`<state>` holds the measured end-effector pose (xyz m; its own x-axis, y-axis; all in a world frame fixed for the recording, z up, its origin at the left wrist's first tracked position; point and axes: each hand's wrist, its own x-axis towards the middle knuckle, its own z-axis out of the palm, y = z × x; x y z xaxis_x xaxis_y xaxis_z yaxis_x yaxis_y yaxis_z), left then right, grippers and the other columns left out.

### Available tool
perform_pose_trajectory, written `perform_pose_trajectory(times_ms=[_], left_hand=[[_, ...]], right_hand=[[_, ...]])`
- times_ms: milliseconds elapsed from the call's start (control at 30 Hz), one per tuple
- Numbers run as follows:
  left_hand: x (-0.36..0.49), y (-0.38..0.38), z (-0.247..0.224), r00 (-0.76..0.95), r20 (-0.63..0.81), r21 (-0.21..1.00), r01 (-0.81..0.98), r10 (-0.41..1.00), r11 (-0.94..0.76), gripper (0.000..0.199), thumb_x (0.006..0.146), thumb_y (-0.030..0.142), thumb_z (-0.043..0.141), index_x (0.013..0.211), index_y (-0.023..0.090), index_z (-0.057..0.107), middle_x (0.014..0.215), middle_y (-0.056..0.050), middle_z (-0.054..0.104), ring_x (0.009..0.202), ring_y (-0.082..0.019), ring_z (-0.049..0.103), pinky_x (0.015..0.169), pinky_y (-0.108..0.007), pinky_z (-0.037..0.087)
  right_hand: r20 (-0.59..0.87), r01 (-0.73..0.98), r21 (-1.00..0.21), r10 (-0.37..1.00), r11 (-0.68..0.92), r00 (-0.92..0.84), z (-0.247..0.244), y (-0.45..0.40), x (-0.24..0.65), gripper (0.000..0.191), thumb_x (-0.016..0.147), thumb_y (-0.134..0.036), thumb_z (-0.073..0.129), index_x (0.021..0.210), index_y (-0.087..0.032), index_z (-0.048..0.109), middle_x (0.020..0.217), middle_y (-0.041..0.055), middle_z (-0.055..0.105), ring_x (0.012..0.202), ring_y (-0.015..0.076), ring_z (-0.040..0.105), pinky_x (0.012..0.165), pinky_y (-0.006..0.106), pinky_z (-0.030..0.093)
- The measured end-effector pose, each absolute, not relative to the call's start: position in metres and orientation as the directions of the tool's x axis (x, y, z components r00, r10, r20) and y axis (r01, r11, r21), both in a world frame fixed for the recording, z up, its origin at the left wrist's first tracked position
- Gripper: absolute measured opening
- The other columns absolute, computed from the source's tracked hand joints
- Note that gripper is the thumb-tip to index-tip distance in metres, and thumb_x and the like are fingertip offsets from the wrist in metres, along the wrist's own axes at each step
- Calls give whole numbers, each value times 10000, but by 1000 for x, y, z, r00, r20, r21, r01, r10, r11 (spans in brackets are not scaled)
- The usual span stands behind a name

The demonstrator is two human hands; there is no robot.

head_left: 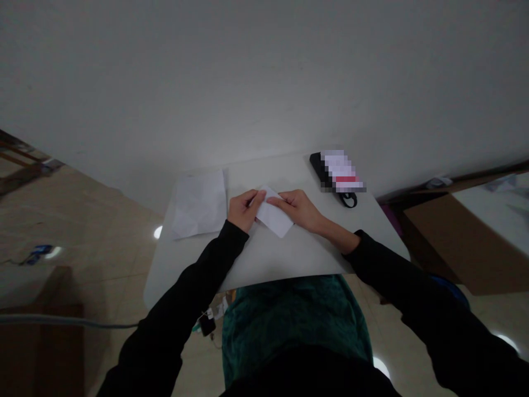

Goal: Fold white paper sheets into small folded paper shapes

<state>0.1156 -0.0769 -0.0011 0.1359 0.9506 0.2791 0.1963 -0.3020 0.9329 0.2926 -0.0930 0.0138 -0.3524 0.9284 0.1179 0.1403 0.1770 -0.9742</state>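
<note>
White table (268, 259) with paper sheet (199, 202) and blurred, black-strapped object (338, 172)

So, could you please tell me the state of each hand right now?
Left hand: closed, holding the small white four-sided paper.
Right hand: closed, holding the same paper.

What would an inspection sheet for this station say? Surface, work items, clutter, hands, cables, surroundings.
Surface: white table against a pale wall.
Work items: small white paper in both hands; larger white sheet lying at the table's left, slightly creased.
Clutter: black item with a loop strap, right rear of table; partly pixelated, identity unclear.
Hands: left hand and right hand pinch the small white paper, thumbs on top.
Cables: grey cable at lower left, off the table.
Surroundings: tiled floor; green cloth below the table's near edge.
</note>
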Motion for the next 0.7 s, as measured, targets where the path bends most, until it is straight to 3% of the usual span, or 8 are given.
perform_pose_trajectory(times_ms=[133, 367, 633, 700], left_hand=[[114, -80, 3, 105, 235, 948, 194, 966, -252, 401, 855, 571, 632, 727, 196, 701, 452, 50, 511, 282, -67, 390, 256, -204, 251], [111, -75, 10, 35, 247, 959, 136, 968, -249, 446, 819, 635, 646, 705, 204, 673, 395, 64, 452, 241, -66, 354, 224, -202, 202], [114, -77, 11, 41, 220, 970, 96, 975, -223, 501, 778, 700, 648, 731, 202, 679, 406, 60, 463, 240, -65, 346, 212, -204, 196], [114, -77, 11, 37, 213, 972, 91, 976, -216, 499, 783, 698, 644, 788, 202, 708, 415, 56, 478, 245, -64, 351, 216, -200, 205]], right_hand=[[94, 110, -983, 919, 147, -383, 11, -90, 294, 504, 871, -629, 547, 685, -163, 604, 531, -36, 518, 462, 80, 457, 416, 214, 312], [147, 81, -977, 896, 199, -420, 19, -83, 306, 473, 906, -569, 547, 641, -178, 576, 416, -88, 410, 356, 47, 337, 372, 210, 229], [86, 143, -974, 867, 178, -491, 29, -78, 322, 396, 873, -485, 632, 657, -157, 686, 361, -95, 395, 321, 40, 308, 362, 210, 207], [86, 122, -980, 883, 160, -462, 27, -75, 323, 348, 845, -483, 666, 736, -158, 724, 393, -92, 433, 336, 41, 312, 360, 212, 201]])
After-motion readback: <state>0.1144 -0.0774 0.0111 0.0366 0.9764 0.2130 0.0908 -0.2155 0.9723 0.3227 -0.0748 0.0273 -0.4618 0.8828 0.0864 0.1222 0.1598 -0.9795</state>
